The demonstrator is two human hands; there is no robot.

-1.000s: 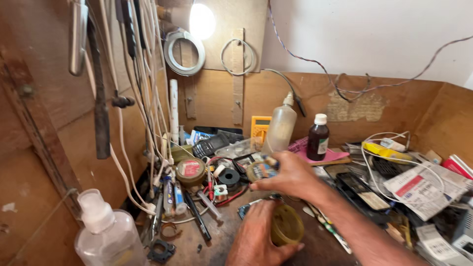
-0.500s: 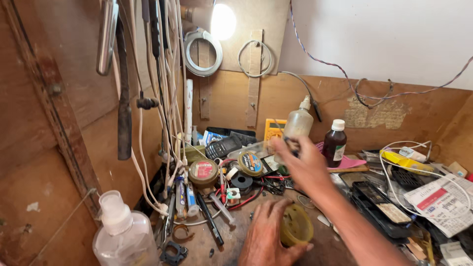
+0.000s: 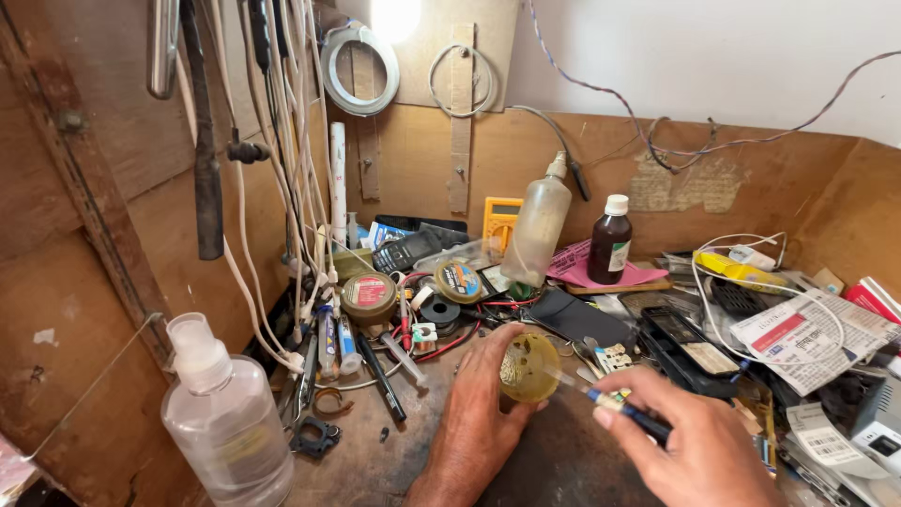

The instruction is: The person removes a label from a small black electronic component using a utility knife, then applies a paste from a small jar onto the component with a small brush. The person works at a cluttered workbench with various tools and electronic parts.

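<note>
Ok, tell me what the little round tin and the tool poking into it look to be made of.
Round tin, in the left hand: probably thin metal with a dull yellowish finish. Tool, in the right hand: slim shiny shaft, likely metal; dark handle, apparently plastic.

Bench (image 3: 394, 460): round tin (image 3: 528, 367) in left hand (image 3: 479, 413), just left of right hand (image 3: 694, 441) holding tool (image 3: 610, 402). Spray bottle (image 3: 540, 225) and small capped bottle (image 3: 610, 239) stand behind both hands. Pump bottle (image 3: 221, 413) well left of left hand; papers (image 3: 798, 338) right of right hand.
</note>
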